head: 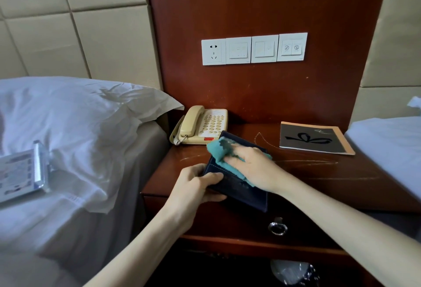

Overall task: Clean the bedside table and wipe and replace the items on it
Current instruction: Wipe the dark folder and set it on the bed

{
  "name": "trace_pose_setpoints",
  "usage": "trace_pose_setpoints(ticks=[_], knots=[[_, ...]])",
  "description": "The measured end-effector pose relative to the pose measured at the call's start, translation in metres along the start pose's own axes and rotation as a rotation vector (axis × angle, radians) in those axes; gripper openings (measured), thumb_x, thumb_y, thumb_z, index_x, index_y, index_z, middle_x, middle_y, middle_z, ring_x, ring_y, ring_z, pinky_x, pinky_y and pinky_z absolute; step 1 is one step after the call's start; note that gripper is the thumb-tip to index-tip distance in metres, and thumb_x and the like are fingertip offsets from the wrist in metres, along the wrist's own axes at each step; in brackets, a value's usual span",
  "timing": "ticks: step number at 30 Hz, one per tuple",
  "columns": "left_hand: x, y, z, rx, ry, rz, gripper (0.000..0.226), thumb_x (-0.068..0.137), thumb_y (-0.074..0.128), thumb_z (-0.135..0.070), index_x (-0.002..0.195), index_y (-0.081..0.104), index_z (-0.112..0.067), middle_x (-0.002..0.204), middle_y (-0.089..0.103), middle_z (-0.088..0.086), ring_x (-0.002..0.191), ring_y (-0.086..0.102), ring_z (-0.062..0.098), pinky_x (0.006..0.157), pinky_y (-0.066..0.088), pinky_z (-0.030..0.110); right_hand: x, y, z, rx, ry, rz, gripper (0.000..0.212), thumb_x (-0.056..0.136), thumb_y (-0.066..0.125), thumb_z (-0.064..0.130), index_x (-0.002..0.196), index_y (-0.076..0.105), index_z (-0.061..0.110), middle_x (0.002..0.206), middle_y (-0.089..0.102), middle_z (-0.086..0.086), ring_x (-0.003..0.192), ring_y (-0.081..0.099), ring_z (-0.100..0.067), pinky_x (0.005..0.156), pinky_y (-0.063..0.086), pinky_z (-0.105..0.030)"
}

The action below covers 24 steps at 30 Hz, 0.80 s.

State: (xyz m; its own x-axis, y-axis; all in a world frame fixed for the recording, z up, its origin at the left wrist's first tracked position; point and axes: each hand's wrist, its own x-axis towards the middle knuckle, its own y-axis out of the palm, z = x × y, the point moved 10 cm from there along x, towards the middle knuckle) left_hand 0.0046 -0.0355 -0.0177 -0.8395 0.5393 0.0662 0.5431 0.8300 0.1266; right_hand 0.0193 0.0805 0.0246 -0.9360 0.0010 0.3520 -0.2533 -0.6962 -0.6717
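Observation:
A dark blue folder point(239, 192) with pale stitching is held tilted above the front of the reddish wooden bedside table point(319, 172). My left hand point(196, 186) grips its left edge. My right hand point(252, 168) presses a teal cloth point(219, 151) flat against the folder's face. A cream telephone point(200, 126) stands at the back left of the table. A black booklet point(315, 140) with an orange edge lies at the back right.
A bed with a white pillow point(79, 122) is on the left, with a plastic-wrapped pack point(22, 175) lying on it. Another bed point(391, 150) is at the right. Wall switches and a socket point(254, 49) sit above the table. A drawer ring pull point(277, 227) is below.

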Motion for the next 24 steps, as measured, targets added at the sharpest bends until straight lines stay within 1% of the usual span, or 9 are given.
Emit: trace_pose_setpoints(ticks=[1, 4, 5, 8, 11, 15, 19, 22, 24], knots=[[0.000, -0.002, -0.002, 0.008, 0.014, -0.005, 0.012, 0.086, 0.059, -0.005, 0.095, 0.067, -0.004, 0.080, 0.073, 0.003, 0.075, 0.069, 0.012, 0.056, 0.054, 0.023, 0.002, -0.003, -0.007, -0.018, 0.028, -0.037, 0.035, 0.099, 0.048, 0.026, 0.132, 0.057, 0.018, 0.135, 0.055, 0.007, 0.123, 0.050, -0.004, 0.106, 0.038, -0.024], [-0.002, -0.008, -0.007, 0.033, 0.033, -0.030, 0.010, 0.086, 0.059, -0.005, 0.091, 0.068, -0.007, 0.076, 0.073, 0.001, 0.074, 0.070, 0.013, 0.054, 0.053, 0.022, 0.004, -0.012, -0.027, -0.037, 0.128, -0.149, 0.024, 0.100, 0.045, 0.025, 0.105, 0.063, 0.010, 0.105, 0.058, 0.004, 0.085, 0.054, -0.004, 0.067, 0.038, -0.012], [-0.002, -0.012, -0.007, 0.034, 0.026, -0.046, 0.010, 0.086, 0.059, -0.005, 0.091, 0.068, -0.006, 0.076, 0.072, 0.002, 0.072, 0.070, 0.013, 0.054, 0.053, 0.022, 0.003, -0.014, -0.030, -0.030, 0.139, -0.174, 0.021, 0.100, 0.046, 0.024, 0.099, 0.063, 0.011, 0.099, 0.062, 0.003, 0.079, 0.055, -0.004, 0.063, 0.038, -0.014], [0.001, -0.029, -0.009, -0.001, -0.004, -0.122, 0.013, 0.086, 0.058, -0.004, 0.095, 0.067, -0.001, 0.083, 0.071, 0.010, 0.071, 0.068, 0.017, 0.053, 0.052, 0.022, 0.000, -0.007, -0.016, 0.096, 0.068, -0.164, 0.020, 0.097, 0.053, 0.014, 0.103, 0.071, 0.017, 0.096, 0.071, 0.008, 0.083, 0.065, 0.002, 0.072, 0.051, -0.017], [0.003, -0.060, -0.019, -0.030, -0.012, -0.228, 0.014, 0.086, 0.056, -0.003, 0.093, 0.067, 0.002, 0.085, 0.072, 0.014, 0.074, 0.067, 0.021, 0.054, 0.054, 0.026, 0.003, 0.006, 0.017, 0.177, -0.064, -0.098, 0.029, 0.093, 0.057, 0.005, 0.110, 0.072, 0.022, 0.104, 0.072, 0.016, 0.100, 0.064, 0.004, 0.086, 0.049, -0.013], [-0.003, -0.103, -0.045, 0.035, 0.058, -0.282, 0.010, 0.087, 0.056, -0.002, 0.082, 0.066, -0.003, 0.067, 0.072, 0.004, 0.059, 0.067, 0.012, 0.048, 0.052, 0.020, 0.021, 0.015, 0.042, 0.255, -0.096, -0.102, 0.038, 0.090, 0.059, 0.001, 0.088, 0.074, 0.035, 0.096, 0.075, 0.009, 0.096, 0.067, -0.005, 0.086, 0.052, -0.019], [-0.016, -0.156, -0.071, 0.098, 0.097, -0.361, 0.011, 0.087, 0.056, -0.003, 0.082, 0.066, -0.006, 0.065, 0.071, 0.001, 0.059, 0.068, 0.012, 0.048, 0.053, 0.022, 0.042, 0.030, 0.056, 0.331, -0.085, -0.170, 0.043, 0.090, 0.058, 0.000, 0.079, 0.069, 0.041, 0.084, 0.070, 0.025, 0.088, 0.064, 0.006, 0.077, 0.046, -0.007], [-0.031, -0.198, -0.087, 0.171, 0.101, -0.407, 0.016, 0.088, 0.055, -0.008, 0.076, 0.066, -0.010, 0.057, 0.066, -0.002, 0.053, 0.063, 0.011, 0.047, 0.051, 0.022, 0.056, 0.042, 0.060, 0.370, -0.052, -0.259, 0.035, 0.090, 0.058, 0.005, 0.091, 0.068, 0.038, 0.094, 0.066, 0.023, 0.095, 0.063, -0.003, 0.088, 0.050, -0.024], [-0.042, -0.226, -0.097, 0.188, 0.106, -0.452, 0.020, 0.088, 0.056, -0.012, 0.070, 0.066, -0.013, 0.054, 0.062, -0.003, 0.049, 0.058, 0.011, 0.046, 0.049, 0.021, 0.065, 0.052, 0.065, 0.392, -0.021, -0.296, 0.028, 0.091, 0.057, 0.006, 0.100, 0.069, 0.030, 0.096, 0.070, 0.009, 0.096, 0.066, -0.015, 0.091, 0.053, -0.038]])
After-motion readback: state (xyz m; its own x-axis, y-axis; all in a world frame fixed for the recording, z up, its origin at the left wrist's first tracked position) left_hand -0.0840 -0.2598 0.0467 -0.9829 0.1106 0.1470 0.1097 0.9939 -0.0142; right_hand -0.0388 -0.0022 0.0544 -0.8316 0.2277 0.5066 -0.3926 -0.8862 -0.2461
